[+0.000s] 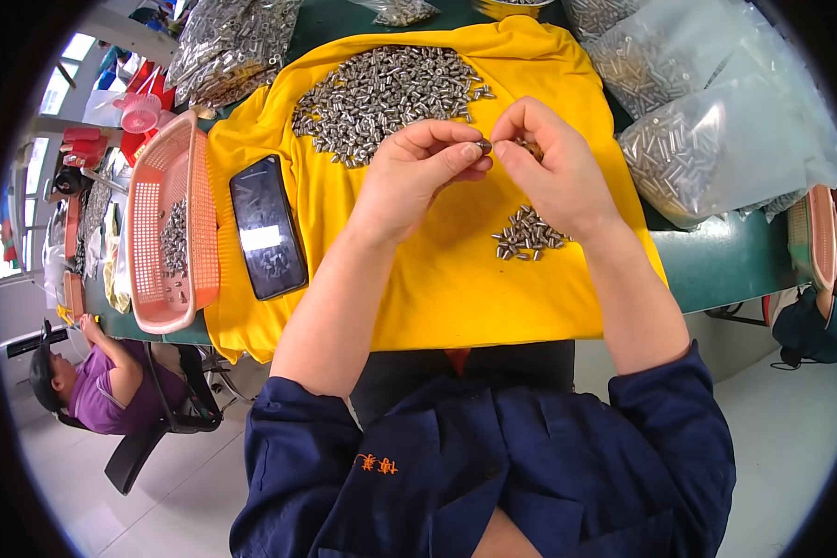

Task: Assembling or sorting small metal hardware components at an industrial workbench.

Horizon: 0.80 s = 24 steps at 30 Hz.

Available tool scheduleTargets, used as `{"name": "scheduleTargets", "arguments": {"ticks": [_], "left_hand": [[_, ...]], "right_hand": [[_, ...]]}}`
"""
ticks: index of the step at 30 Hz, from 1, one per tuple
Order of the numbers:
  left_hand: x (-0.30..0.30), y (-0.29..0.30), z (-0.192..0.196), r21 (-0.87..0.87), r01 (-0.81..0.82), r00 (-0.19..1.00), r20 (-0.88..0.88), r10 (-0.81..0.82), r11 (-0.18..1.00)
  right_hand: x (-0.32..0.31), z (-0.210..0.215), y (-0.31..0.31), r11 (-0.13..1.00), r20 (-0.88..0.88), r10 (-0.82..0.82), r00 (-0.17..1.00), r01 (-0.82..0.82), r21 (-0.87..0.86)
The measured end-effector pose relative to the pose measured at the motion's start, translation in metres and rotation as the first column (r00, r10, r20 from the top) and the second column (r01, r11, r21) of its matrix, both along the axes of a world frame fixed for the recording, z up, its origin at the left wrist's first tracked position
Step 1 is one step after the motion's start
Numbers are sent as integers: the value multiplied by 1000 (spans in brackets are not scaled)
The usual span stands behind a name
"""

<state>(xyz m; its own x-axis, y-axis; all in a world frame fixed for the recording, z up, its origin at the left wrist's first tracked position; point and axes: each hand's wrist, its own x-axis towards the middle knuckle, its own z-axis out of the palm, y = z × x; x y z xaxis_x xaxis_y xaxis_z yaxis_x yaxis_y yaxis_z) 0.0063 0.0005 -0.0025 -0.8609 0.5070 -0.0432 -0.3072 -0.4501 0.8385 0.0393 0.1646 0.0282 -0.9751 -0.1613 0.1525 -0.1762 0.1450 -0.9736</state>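
Note:
A yellow cloth (456,279) covers the table in front of me. My left hand (418,177) pinches a small dark metal part (484,146) between thumb and forefinger. Fingertip to fingertip with it, my right hand (549,167) holds several small brownish pieces (530,146) in its curled fingers. A large heap of small silvery metal parts (381,93) lies on the cloth beyond my hands. A smaller pile of the same parts (527,234) sits just below my right hand.
A dark phone (268,228) lies on the cloth's left side beside a pink plastic basket (149,279) holding some metal parts. Clear bags of metal parts (707,139) fill the right and the far left (232,42). Another person (93,381) sits at lower left.

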Motion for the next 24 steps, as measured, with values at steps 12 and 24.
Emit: {"name": "scheduleTargets", "arguments": {"ticks": [12, 24], "left_hand": [[-1, 5, 4, -266, -178, 967, -225, 119, 947], [25, 30, 16, -592, -368, 572, -752, -328, 717]], "right_hand": [[-2, -9, -1, 988, -142, -88, 986, 105, 114], [-12, -3, 20, 949, -57, -289, 955, 279, -148]]}}
